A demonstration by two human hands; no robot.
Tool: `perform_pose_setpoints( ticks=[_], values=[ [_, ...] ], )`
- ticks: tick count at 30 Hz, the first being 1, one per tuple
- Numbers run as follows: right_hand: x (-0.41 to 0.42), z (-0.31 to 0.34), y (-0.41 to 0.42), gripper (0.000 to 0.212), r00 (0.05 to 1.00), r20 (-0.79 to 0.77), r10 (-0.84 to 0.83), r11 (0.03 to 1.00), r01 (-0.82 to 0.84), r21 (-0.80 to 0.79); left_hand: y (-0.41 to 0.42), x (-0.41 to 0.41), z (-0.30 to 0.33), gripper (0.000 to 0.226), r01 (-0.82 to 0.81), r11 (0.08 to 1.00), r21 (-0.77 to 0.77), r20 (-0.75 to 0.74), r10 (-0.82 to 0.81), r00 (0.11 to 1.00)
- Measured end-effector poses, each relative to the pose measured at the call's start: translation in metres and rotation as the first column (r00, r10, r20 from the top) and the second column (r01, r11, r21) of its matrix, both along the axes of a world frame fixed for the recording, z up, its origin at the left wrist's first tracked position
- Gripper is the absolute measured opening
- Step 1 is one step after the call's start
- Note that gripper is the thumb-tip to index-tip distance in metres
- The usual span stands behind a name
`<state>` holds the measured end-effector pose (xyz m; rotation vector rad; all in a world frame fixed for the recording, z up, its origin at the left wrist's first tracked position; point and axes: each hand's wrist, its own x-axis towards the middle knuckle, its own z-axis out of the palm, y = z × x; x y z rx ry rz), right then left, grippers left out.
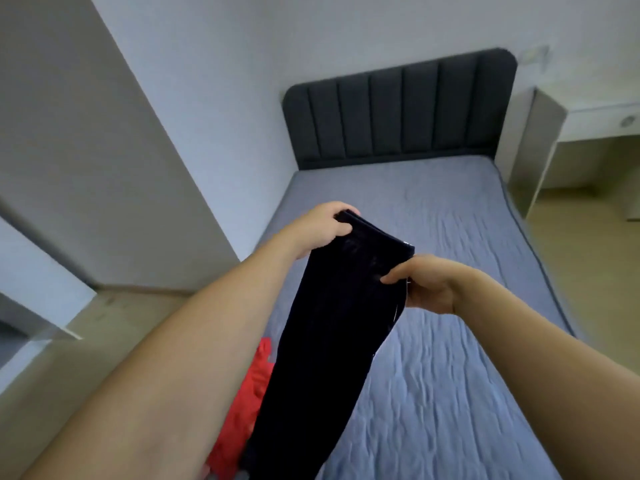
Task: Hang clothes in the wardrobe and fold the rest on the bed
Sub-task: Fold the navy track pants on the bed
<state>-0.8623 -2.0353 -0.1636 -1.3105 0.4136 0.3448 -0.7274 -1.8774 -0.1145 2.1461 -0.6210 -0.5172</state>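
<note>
Blue bed [450,341], one red garment [249,389], two hands' fingers [341,230] gripping one dark garment [332,341]

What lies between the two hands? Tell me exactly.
In the head view, only the dark garment spans the stretch: the left hand grips its top corner and the right hand pinches its opposite edge, above the bed.

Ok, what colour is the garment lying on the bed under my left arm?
Red, seen in the head view, partly hidden behind the dark garment.
</note>
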Motion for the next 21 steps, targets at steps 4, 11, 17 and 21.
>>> perform_pose_setpoints(
  ticks=[4, 11, 17, 21],
  values=[
    [-0.014, -0.132, -0.105, 0.028, 0.96, -0.147, -0.238, 0.97, 0.241, 0.006, -0.138, 0.005, -0.126, 0.031, 0.114, 0.99, 0.087, -0.081, -0.106, 0.991],
    [-0.032, -0.407, -0.263, 0.02, 0.74, -0.108, -0.664, 0.748, 0.66, -0.071, -0.341, -0.009, -0.407, 0.036, 0.212, 0.977, 0.017, -0.043, -0.211, 0.976],
    [-0.034, -0.609, -0.324, 0.013, 0.62, 0.0, -0.784, 0.619, 0.783, -0.058, -0.421, -0.009, -0.613, 0.038, 0.25, 0.963, -0.098, 0.048, -0.247, 0.968],
    [-0.028, -0.681, -0.357, 0.024, 0.517, 0.069, -0.853, 0.516, 0.856, -0.025, -0.458, 0.004, -0.695, 0.057, 0.255, 0.965, 0.068, 0.069, -0.259, 0.963]
  ],
)
